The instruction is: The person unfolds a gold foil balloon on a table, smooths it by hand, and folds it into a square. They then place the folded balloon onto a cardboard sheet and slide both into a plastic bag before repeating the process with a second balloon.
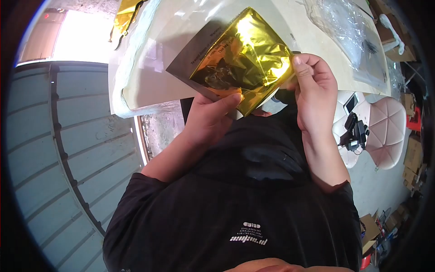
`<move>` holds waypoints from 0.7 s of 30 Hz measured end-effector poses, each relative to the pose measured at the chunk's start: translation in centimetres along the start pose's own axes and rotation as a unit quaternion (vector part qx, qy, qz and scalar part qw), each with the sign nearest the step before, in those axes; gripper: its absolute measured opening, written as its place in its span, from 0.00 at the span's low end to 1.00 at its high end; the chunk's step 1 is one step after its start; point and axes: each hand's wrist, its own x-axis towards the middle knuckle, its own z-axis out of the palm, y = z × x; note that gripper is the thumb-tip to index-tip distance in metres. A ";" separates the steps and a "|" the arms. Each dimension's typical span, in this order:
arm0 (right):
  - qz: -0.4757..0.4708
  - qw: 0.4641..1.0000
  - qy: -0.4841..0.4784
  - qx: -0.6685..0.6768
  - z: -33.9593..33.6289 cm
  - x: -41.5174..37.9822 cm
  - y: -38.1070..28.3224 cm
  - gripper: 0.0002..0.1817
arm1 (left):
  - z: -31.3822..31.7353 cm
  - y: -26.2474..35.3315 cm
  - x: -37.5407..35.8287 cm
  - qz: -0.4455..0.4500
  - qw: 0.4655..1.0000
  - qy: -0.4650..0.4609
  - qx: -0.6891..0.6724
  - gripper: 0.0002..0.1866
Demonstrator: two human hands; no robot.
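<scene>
A shiny gold foil packet [260,50] is held up over the near edge of a pale table [140,88]. Behind its left side lies a clear plastic bag [183,59] with printed warning text, its corner sticking out. My left hand [213,113] grips the lower left edge of the packet and bag, thumb on the front, the other fingers hidden underneath. At the packet's right corner, my right hand [315,79] pinches the edge between thumb and curled fingers.
Clear plastic wrapping [349,36] lies on the table's right part. Another gold piece [124,20] is at the back left. White padded chairs [387,131], one bearing a black device [355,133], stand at the right, with cardboard boxes [413,154] beyond.
</scene>
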 end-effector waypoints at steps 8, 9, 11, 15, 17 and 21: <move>-0.096 0.990 0.067 0.079 -0.2 0.3 1.6 0.31 | 0.9 1.0 0.4 -0.002 0.997 -0.055 -0.045 0.21; -0.033 0.989 0.007 0.141 -0.5 -0.3 1.0 0.35 | 1.2 1.3 0.4 -0.005 0.994 -0.088 -0.057 0.21; 0.028 0.983 -0.064 0.170 -0.9 -0.4 0.6 0.32 | 1.7 1.6 0.3 -0.020 0.997 -0.072 -0.035 0.22; 0.067 0.991 -0.088 0.077 0.1 -0.5 1.8 0.22 | 2.6 1.8 0.7 -0.046 0.998 -0.046 -0.007 0.23; -0.019 0.995 -0.030 0.094 1.1 -0.2 2.2 0.22 | 3.5 1.6 0.7 -0.045 0.998 -0.030 -0.036 0.23; 0.022 0.989 -0.051 0.138 1.6 0.0 1.9 0.21 | 3.4 1.9 0.5 -0.062 0.997 0.032 -0.022 0.23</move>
